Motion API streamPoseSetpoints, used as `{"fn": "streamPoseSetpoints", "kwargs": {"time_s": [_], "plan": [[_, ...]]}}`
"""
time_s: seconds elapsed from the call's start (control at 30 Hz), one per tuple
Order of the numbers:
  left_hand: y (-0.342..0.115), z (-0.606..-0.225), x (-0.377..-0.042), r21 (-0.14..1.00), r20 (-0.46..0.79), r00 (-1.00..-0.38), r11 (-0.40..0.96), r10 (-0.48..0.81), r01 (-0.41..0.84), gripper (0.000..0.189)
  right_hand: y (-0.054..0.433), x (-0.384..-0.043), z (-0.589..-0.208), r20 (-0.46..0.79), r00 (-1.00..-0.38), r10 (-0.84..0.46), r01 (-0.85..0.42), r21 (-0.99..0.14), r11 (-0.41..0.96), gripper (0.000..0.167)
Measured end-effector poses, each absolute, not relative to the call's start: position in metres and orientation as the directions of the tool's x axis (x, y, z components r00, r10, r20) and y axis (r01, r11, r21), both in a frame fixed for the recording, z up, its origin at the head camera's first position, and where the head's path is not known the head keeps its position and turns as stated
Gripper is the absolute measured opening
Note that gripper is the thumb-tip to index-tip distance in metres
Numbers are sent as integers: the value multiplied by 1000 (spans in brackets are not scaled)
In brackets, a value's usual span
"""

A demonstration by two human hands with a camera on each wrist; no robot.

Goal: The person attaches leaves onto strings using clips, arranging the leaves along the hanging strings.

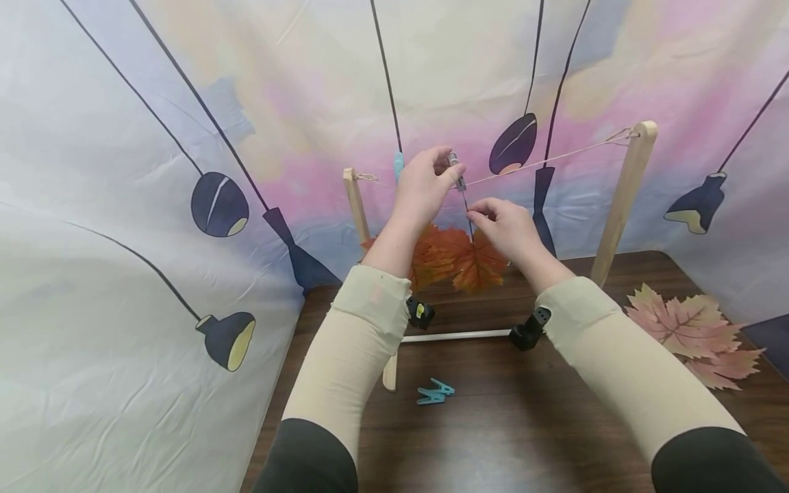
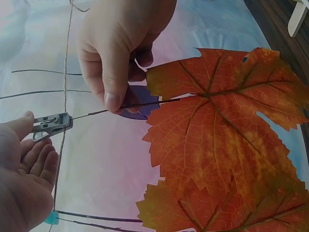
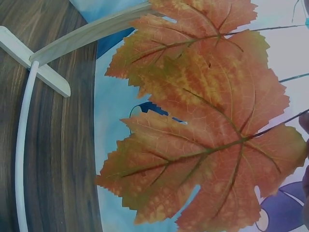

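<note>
My left hand (image 1: pixel 424 183) pinches a grey clothespin (image 2: pixel 54 124), which sits on the twine (image 2: pixel 64 77). From the clip's nose runs the dark thin stem of an orange artificial maple-like leaf (image 1: pixel 477 263). My right hand (image 1: pixel 507 227) pinches this stem a little below the clip, thumb against fingers. A second orange leaf (image 2: pixel 227 208) hangs beside the first, partly overlapping it. Close to my left hand, a light blue clothespin (image 1: pixel 398 164) sits on the twine. Only fingertips of the right hand show at the right wrist view's edge.
The twine spans two wooden posts (image 1: pixel 624 198), joined low down by a white rod (image 1: pixel 459 336). Light blue clothespins (image 1: pixel 435 392) lie on the dark wooden table (image 1: pixel 493 438). Pinkish leaves (image 1: pixel 690 335) lie at the right. A printed cloth (image 1: pixel 296 82) hangs behind.
</note>
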State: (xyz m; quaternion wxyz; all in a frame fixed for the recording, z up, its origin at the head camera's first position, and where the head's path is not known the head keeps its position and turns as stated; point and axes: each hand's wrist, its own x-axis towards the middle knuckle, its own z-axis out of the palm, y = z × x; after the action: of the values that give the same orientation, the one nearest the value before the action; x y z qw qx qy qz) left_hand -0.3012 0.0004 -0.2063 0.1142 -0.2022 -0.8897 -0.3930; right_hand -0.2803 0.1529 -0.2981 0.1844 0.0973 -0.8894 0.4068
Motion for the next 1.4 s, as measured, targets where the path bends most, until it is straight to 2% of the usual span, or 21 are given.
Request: {"fn": "streamPoseSetpoints", "kwargs": {"time_s": [0.67,1.1,1.4], "plan": [[1,-208,-294,691,425,-872,535,243,486,62,180,-276,-312,434,-901,21,-309,-675,670,28],[1,-204,-288,661,528,-822,503,215,557,58,194,-271,-316,402,-914,49,-268,-691,671,31],[-4,-198,-287,715,539,-820,409,192,566,58,209,-266,-316,404,-910,94,-248,-712,657,30]]}}
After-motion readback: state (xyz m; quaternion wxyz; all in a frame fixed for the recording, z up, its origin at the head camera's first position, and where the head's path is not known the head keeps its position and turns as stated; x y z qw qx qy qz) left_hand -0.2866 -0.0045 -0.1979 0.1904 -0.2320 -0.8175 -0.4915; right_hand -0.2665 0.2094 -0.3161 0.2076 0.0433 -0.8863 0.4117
